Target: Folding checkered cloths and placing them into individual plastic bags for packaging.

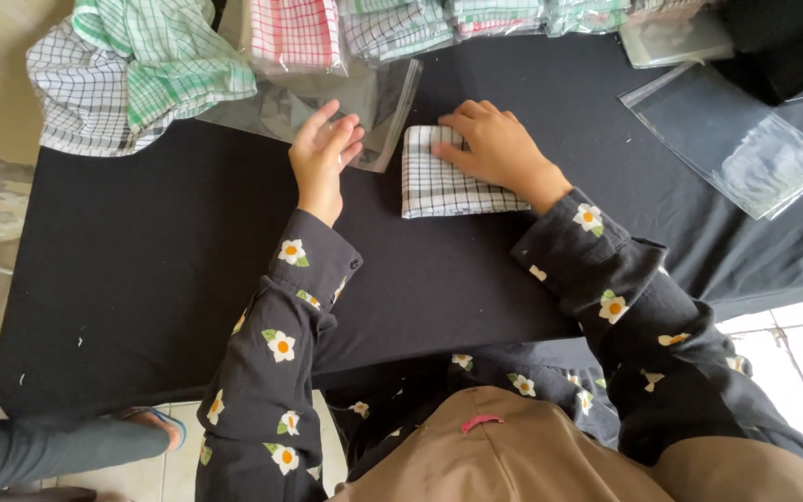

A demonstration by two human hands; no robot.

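The right hand (494, 149) presses flat, fingers spread, on a folded black-and-white checked cloth (443, 181). At its nine o'clock, the left hand (322, 153) rests open on a clear plastic bag (364, 102).

A clear plastic bag (364, 107) lies flat beside the left hand (322, 153); more clear bags (731, 139) lie at right, and bagged checked cloths (295, 35) line the far edge.

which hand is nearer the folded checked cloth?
Right. The right hand lies flat on the folded checked cloth, touching it. The left hand is off to the cloth's left, resting on a clear plastic bag.
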